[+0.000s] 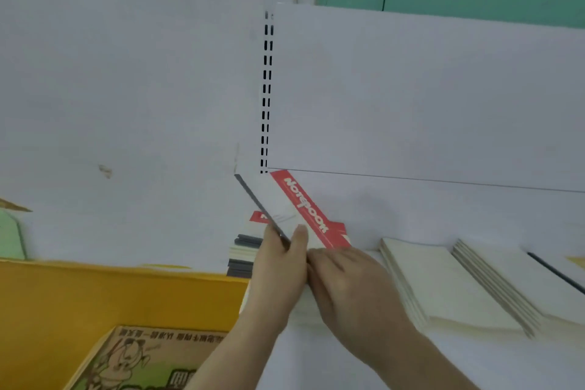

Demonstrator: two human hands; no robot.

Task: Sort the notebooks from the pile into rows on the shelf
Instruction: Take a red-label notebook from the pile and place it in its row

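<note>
Head view shows us partway through the sorting. On the white metal shelf (443, 209), two overlapping rows of cream-covered notebooks (449, 285) already lie fanned out at the right of the frame, with another dark-edged one just beyond them at the far right edge. A short pile of notebooks with grey and cream spines (242, 255) sits at the shelf's left end, near centre frame, so we judge there is more to place. Our left hand (278, 266) holds a white notebook with a red title band and dark spine (285, 206) tilted up on edge, thumb on its near face and fingers curled behind it, just above that pile. Our right hand (348, 275) reaches in from the lower right, touching the left hand, its fingertips at the notebook's lower corner; whether they pinch it or merely steady it we cannot tell. At lower left sit a yellow surface (110, 294) and a printed cardboard box with a cartoon figure (142, 358).
</note>
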